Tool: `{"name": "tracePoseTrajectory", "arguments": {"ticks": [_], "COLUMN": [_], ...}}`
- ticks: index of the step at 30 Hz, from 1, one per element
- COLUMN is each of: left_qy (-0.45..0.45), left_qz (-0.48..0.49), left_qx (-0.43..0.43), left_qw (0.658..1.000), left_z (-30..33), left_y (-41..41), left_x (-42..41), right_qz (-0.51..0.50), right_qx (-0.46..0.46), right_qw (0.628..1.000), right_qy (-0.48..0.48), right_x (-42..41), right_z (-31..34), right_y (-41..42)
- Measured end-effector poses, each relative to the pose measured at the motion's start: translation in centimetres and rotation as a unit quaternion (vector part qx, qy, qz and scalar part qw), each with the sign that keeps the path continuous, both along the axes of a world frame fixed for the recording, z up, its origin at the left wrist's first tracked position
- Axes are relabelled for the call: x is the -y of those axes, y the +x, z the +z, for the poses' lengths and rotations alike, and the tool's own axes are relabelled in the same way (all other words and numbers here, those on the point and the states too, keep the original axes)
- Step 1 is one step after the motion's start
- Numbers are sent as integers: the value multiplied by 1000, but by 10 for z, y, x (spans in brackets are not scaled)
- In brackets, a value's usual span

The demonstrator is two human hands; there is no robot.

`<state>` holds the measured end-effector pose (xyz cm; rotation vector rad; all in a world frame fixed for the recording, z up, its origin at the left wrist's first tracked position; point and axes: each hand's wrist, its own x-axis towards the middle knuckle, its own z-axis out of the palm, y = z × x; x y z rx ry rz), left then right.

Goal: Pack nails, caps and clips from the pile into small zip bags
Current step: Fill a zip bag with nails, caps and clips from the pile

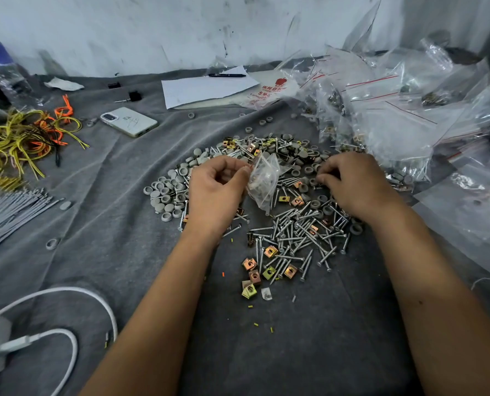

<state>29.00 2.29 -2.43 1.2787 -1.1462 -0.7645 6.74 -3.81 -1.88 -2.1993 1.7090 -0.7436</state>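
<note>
Fingers of the left hand (215,190) pinch a small zip bag (263,178) at its nine o'clock edge; right hand (352,184) fingers curl into the pile (292,224), their hold hidden.

Red print can be read only on one clear plastic packet (269,91), which lies far beyond the right hand (349,182), against the heap of zip bags and just beside the white sheet of paper (206,88). It bears a red apple emblem, a line of red Chinese characters too blurred to make out, and below that a line beginning with the numeral "5". No other writing is legible.
</note>
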Motion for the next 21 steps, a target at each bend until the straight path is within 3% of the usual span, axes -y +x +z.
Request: {"name": "tracePoseTrajectory", "arguments": {"ticks": [9, 15, 18, 21], "left_qy": [-6, -8, -4, -3], "left_qz": [-1, -3, -4, -3], "left_qx": [7, 11, 7, 0], "left_qw": [1000, 1000, 1000, 1000], "left_z": [-1, -1, -1, -1], "left_y": [1, 1, 0, 0], "left_x": [1, 1, 1, 0], "right_qz": [-9, 49, 57, -15], "right_qx": [34, -3, 70, 146], "right_qw": [999, 997, 996, 988], "right_qy": [-14, 52, 29, -50], "right_x": [2, -5, -5, -2], "right_z": [2, 8, 9, 12], "right_y": [-7, -10, -8, -12]}}
